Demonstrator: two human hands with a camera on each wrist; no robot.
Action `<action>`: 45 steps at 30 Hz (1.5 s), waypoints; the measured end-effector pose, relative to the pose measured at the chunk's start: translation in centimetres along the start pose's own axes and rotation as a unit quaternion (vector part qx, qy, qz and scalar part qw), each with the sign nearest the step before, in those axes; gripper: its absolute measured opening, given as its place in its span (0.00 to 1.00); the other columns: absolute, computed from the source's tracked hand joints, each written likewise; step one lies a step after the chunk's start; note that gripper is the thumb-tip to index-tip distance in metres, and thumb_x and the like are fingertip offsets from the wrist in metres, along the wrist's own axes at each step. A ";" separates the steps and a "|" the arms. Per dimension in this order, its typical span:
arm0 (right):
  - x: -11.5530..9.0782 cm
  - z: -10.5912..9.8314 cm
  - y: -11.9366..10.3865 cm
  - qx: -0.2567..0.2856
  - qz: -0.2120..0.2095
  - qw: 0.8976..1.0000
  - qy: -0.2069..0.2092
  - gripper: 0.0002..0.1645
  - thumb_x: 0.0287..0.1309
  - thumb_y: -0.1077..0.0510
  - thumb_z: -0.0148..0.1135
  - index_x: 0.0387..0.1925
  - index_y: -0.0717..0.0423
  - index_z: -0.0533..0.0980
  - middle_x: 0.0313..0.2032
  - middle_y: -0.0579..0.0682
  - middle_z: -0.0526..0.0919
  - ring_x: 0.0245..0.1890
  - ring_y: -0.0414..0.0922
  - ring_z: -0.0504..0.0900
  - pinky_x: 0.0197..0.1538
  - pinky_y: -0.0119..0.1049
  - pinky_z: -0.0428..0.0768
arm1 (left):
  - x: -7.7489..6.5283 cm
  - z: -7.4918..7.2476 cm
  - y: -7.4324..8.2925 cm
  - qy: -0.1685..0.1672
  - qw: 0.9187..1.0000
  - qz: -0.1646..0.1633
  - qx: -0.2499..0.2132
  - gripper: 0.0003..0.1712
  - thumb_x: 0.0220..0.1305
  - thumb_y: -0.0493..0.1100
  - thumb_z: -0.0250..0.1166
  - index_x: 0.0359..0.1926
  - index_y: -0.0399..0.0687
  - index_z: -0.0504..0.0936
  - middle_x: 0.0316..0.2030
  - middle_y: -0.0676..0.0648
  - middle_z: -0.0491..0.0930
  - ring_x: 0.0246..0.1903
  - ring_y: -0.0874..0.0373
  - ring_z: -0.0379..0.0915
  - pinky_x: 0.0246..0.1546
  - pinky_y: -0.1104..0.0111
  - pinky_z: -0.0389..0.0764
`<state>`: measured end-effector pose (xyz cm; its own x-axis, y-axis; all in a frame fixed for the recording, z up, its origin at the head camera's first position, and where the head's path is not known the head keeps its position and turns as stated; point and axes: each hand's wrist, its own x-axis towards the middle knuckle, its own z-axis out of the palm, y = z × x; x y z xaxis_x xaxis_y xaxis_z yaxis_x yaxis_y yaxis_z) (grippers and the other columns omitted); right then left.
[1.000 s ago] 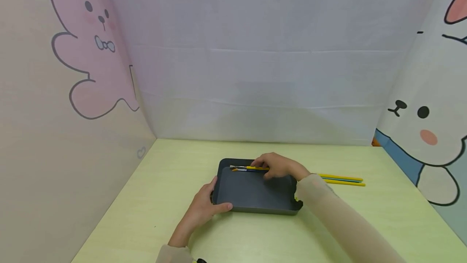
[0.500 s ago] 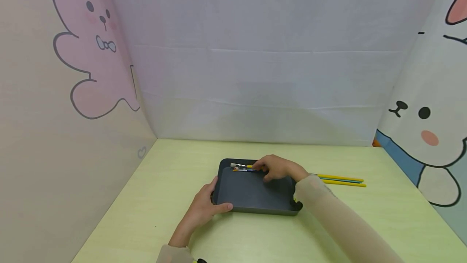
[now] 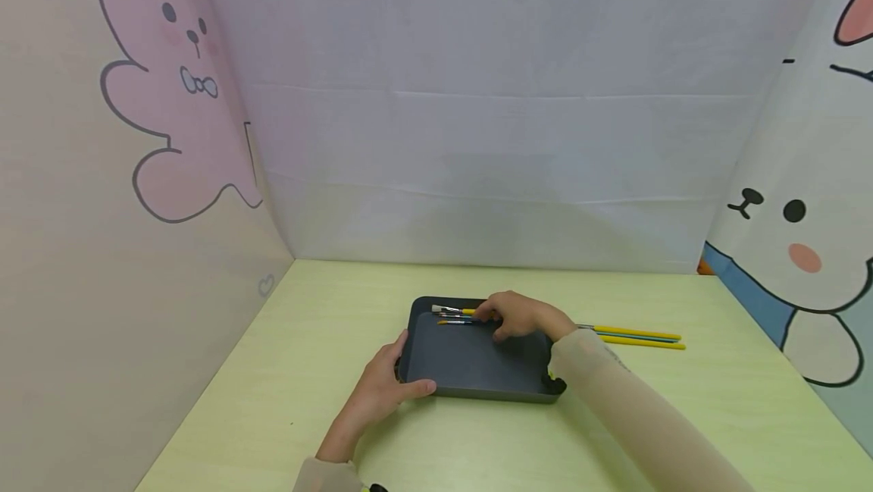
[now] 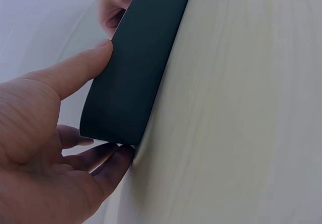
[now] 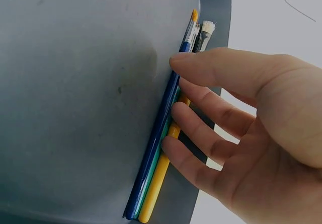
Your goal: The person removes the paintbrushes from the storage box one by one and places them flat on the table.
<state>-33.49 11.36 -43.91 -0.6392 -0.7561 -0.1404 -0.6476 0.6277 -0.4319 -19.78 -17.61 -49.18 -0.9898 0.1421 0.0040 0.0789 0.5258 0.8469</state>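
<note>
A dark grey tray [image 3: 470, 363] lies on the table. My left hand [image 3: 378, 382] grips its near left corner, thumb over the front side and fingers along the end, as the left wrist view shows around the tray wall [image 4: 133, 68]. Inside, along the far side, a blue paintbrush [image 5: 160, 116] with an orange tip lies beside a green paintbrush [image 5: 149, 183] and a yellow paintbrush [image 5: 156, 186] with pale bristles. My right hand [image 5: 246, 113] is over them, fingers loosely bent and spread. Its thumb tip overlaps the blue handle; the other fingertips are at the green and yellow handles.
More brushes with yellow handles [image 3: 637, 333] and a green one between them lie on the pale table [image 3: 327, 310], right of the tray. A white sheet [image 3: 477, 136] stands behind, with cartoon-printed panels [image 3: 198, 173] at the sides.
My right hand has shifted slightly back toward me and lower at the brushes. The blue brush now shows beside the others, its orange tip a little nearer to me. The left hand stays put.
</note>
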 end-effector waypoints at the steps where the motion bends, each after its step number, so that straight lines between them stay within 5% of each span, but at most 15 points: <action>1: 0.0 0.0 0.0 -0.001 0.000 1.000 -0.001 0.28 0.63 0.68 0.72 0.64 0.62 0.80 0.60 0.57 0.83 0.57 0.57 0.82 0.61 0.49 0.81 | 0.0 0.0 0.0 0.000 1.000 0.000 0.000 0.65 0.57 0.53 0.84 0.84 0.39 0.54 0.74 0.30 0.65 0.71 0.35 0.66 0.68 0.41 0.71; 18: 0.1 0.0 -0.2 -0.002 0.008 1.000 -0.014 0.29 0.60 0.73 0.70 0.63 0.60 0.82 0.55 0.54 0.84 0.51 0.51 0.84 0.52 0.44 0.84 | 0.0 0.0 0.0 0.003 1.000 -0.002 0.001 0.65 0.57 0.54 0.84 0.84 0.40 0.55 0.75 0.31 0.65 0.73 0.34 0.65 0.69 0.41 0.70; 26: 0.1 0.1 -0.2 -0.004 -0.002 1.000 -0.013 0.28 0.58 0.78 0.69 0.59 0.56 0.84 0.49 0.54 0.84 0.38 0.46 0.78 0.44 0.36 0.78 | -0.1 0.1 0.1 0.005 1.000 -0.004 -0.003 0.65 0.56 0.53 0.84 0.84 0.40 0.55 0.75 0.31 0.65 0.72 0.35 0.66 0.69 0.41 0.70; 45: 0.4 0.5 0.0 -0.005 0.006 1.000 0.012 0.30 0.56 0.85 0.60 0.51 0.56 0.86 0.43 0.52 0.84 0.39 0.44 0.81 0.44 0.36 0.81 | 0.0 0.0 -0.2 0.002 1.000 0.005 0.000 0.65 0.57 0.54 0.84 0.84 0.39 0.55 0.74 0.30 0.65 0.71 0.36 0.67 0.68 0.42 0.71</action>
<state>-33.52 10.94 -44.35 -0.6572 -0.7434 -0.1242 -0.6432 0.6391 -0.4218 -19.79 -17.65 -49.33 -0.9896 0.1433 0.0148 0.0885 0.5239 0.8472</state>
